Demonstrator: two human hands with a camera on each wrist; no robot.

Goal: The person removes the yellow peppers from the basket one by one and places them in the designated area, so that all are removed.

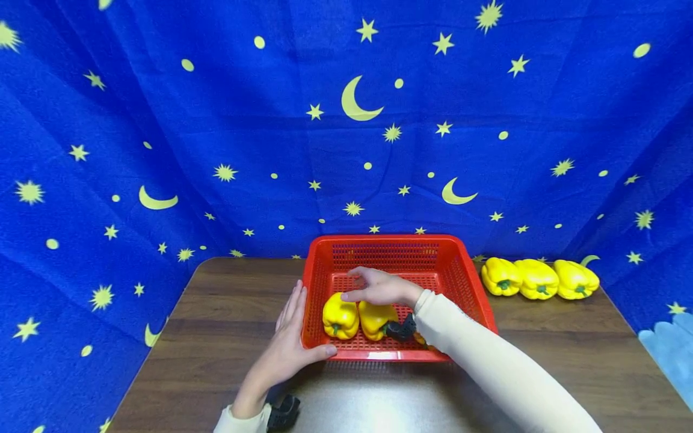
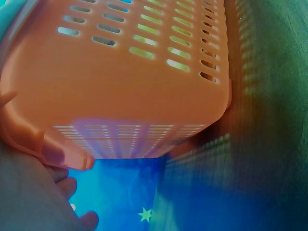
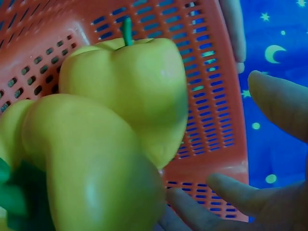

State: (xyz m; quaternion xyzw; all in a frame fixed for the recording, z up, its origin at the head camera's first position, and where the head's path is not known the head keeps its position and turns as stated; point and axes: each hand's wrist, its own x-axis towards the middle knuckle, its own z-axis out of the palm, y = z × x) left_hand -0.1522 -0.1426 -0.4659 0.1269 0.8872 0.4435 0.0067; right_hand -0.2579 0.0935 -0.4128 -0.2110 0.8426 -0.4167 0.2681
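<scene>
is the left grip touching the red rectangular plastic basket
Touching: the head view shows the left grip, thumb on the near rim of the red plastic basket.

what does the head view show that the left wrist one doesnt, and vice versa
Only the head view: the right hand and the row of three yellow peppers right of the red basket.
Only the left wrist view: the slotted outer face of the basket's left wall.
Both: the basket, the left hand, the table and the blue starry cloth.
</scene>
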